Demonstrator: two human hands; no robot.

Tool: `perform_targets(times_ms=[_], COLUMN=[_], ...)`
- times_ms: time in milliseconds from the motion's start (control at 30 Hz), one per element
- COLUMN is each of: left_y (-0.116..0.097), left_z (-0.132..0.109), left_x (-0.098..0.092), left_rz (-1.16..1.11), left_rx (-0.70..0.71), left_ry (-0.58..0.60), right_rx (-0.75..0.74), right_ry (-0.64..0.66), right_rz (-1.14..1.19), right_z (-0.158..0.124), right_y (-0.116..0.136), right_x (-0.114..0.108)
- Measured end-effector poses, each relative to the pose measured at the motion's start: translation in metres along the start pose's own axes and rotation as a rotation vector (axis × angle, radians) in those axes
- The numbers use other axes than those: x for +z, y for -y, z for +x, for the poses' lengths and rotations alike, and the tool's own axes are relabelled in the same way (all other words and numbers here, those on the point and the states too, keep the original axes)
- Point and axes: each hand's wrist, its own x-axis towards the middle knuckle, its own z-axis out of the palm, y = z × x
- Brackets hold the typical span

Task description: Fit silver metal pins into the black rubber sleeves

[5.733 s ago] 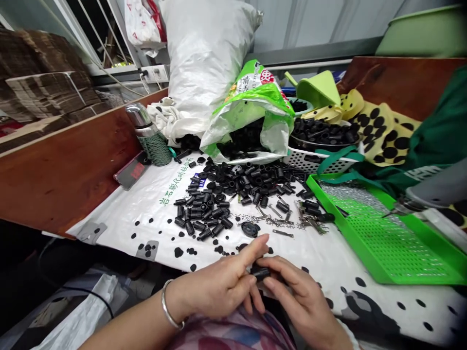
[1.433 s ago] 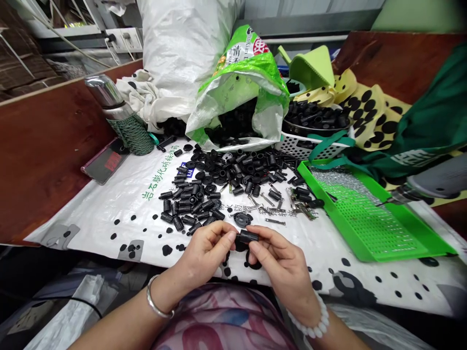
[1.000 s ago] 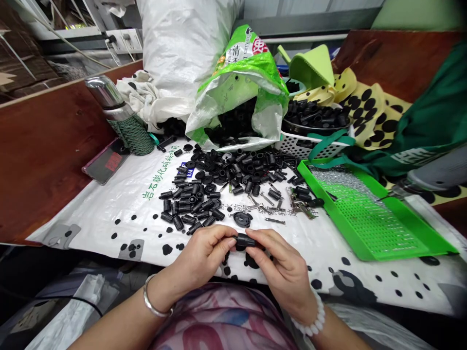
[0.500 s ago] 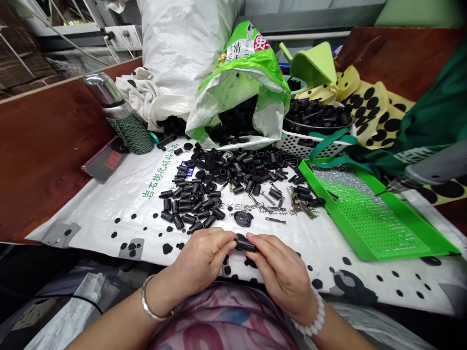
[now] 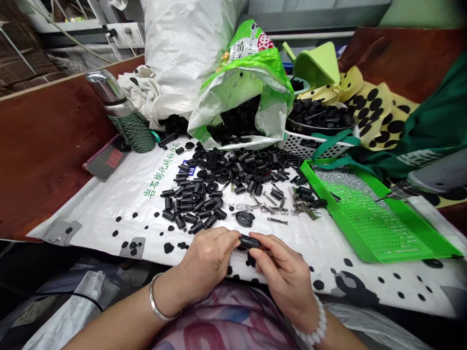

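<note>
The left hand [image 5: 207,257] and right hand [image 5: 286,272] grasp opposite ends of a black tube [image 5: 249,241] in their fingers, just above the table [image 5: 95,204] near its front edge. The green bag [image 5: 279,61] gapes toward the hands, dark pieces inside; to its right, a bowl [image 5: 316,130] at the white basket [image 5: 319,146] is heaped with black pieces. The green tray [image 5: 365,248] carries silvery bits [image 5: 339,181], thickest at its far end. Spotted white sheet [image 5: 146,206] stretches between the pile [image 5: 199,197] and phone [image 5: 104,167], with a brown board [image 5: 54,155] walling the left side
</note>
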Motion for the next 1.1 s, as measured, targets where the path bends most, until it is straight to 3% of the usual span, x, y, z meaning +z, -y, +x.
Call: perform_targets(times_ms=[167,367,433,567,667,733,933,1100], left_y=[0.005,0.016,0.021,0.031,0.038,0.040,0.036,0.033], left_z=[-0.001,0.007,0.009,0.012,0.016,0.020,0.036,0.052], left_x=[0.006,0.005,0.002,-0.005,-0.009,-0.011,-0.011,-0.005], left_rz=[-0.026,-0.059,0.009,0.146,0.226,0.285,0.501,0.635], left_rx=[0.001,-0.087,-0.104,-0.130,-0.147,-0.162,-0.210,-0.178], left_ry=[-0.041,-0.055,-0.089,-0.086,-0.088,-0.081,0.089,0.238], right_rx=[0.199,0.121,0.039,-0.070,0.004,0.042,0.026,-0.033], right_ry=[0.075,0.104,0.066,0.034,0.168,0.278,0.310,0.242], right_rz=[0.129,0.012,-0.140,-0.654,-0.999,-1.098,-1.050,-0.571], right_z=[0.002,0.018,0.031,0.072,0.103,0.116,0.109,0.064], right_y=[0.000,-0.003,-0.007,-0.015,-0.022,-0.026,-0.022,-0.017], right_x=[0.003,-0.010,-0.021,-0.044,-0.051,-0.050,-0.056,-0.076])
